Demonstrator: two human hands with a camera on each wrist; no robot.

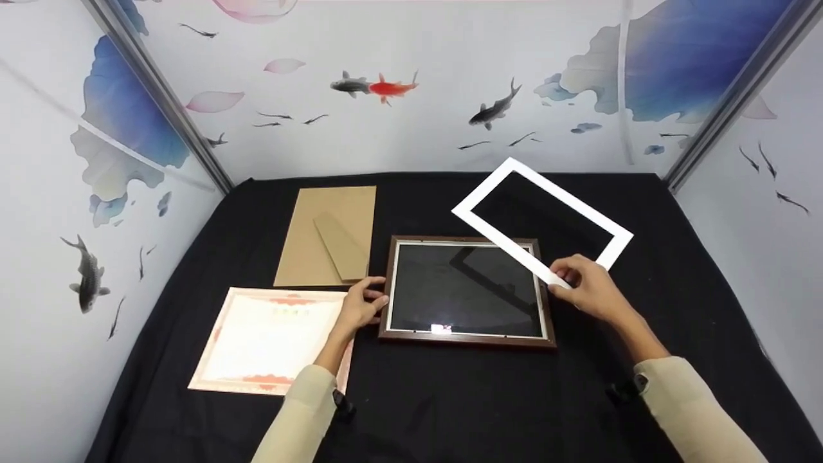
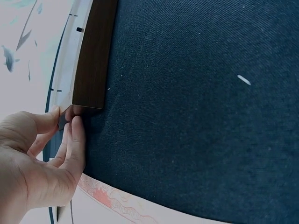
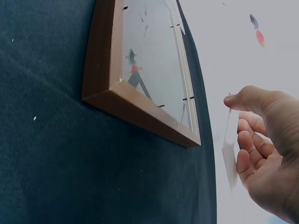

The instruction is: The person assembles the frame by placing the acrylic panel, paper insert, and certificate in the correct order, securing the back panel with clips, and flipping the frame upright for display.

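Note:
A brown picture frame (image 1: 472,341) with a dark, glossy pane (image 1: 463,289) lies on the black cloth. At its left side, my left hand (image 1: 359,305) grips the edge, thumb on the rim and fingers against the outer wall in the left wrist view. My right hand (image 1: 588,286) pinches the near corner of a white mat (image 1: 566,200), a rectangular border with an open middle. The mat is raised and tilted over the frame's right side, and the pane mirrors it. In the right wrist view, the mat (image 3: 230,158) appears nearly edge-on between thumb and fingers.
A tan backing board (image 1: 296,251) with a fold-out stand (image 1: 337,247) lies behind my left hand. A certificate (image 1: 276,341) with a red and pink border lies left of the frame, partly beneath my left forearm. Fish-printed white panels (image 1: 437,135) enclose the cloth.

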